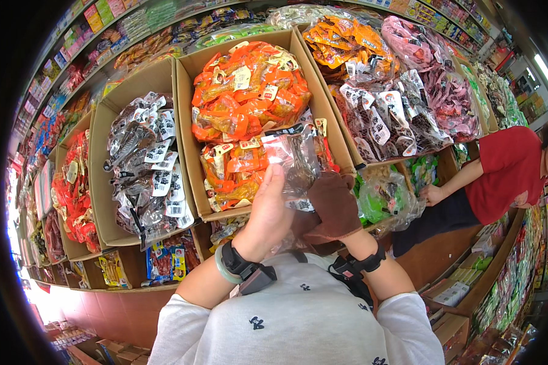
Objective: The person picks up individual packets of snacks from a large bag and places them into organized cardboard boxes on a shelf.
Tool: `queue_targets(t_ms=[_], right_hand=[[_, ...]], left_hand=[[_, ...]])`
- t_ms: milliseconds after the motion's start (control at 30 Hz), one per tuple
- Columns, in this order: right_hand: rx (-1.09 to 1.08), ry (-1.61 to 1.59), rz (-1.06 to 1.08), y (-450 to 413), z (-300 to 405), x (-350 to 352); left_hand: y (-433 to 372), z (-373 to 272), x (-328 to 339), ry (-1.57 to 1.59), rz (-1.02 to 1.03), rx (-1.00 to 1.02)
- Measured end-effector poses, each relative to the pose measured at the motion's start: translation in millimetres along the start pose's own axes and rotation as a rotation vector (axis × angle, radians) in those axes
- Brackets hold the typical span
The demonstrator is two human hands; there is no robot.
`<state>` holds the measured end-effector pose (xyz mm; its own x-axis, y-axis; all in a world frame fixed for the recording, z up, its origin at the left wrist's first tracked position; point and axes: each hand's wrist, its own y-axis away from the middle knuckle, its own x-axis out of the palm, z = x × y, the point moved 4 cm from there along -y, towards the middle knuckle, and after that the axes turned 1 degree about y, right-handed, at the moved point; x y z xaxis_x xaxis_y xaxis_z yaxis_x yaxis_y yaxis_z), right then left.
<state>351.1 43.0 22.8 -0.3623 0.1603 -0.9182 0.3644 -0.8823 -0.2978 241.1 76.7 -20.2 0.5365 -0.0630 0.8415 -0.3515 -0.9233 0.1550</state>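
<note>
My bare left hand holds a clear plastic food packet by its left side, with the thumb on its front. Dark contents show through the packet's right part. My right hand, in a brown glove, grips the packet's lower right; its fingertips are partly hidden. Just beyond the hands stands a cardboard box of orange-and-clear packets, which look like packaged drumsticks. To the left, another cardboard box holds dark vacuum packs with white labels.
At right, a box holds orange bags, pink bags and dark packets under netting. Below it lie green packets. A person in a red shirt reaches toward them. Stocked shelves curve around the back.
</note>
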Motion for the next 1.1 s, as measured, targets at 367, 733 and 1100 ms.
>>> queue_targets(t_ms=[367,733,1100], right_hand=[[-0.077,-0.308,-0.012,29.7,-26.1,40.3],[0.030,-0.176,-0.172,11.6,-21.9,29.1],[0.032,0.021,-0.435,23.1,-5.1,-20.6]], left_hand=[[17.9,-32.6,31.8,-0.826,0.147,0.005],[9.8,-9.1,30.9,-1.151,0.345,0.518],[19.0,-34.9,63.6,-0.827,0.429,0.047]])
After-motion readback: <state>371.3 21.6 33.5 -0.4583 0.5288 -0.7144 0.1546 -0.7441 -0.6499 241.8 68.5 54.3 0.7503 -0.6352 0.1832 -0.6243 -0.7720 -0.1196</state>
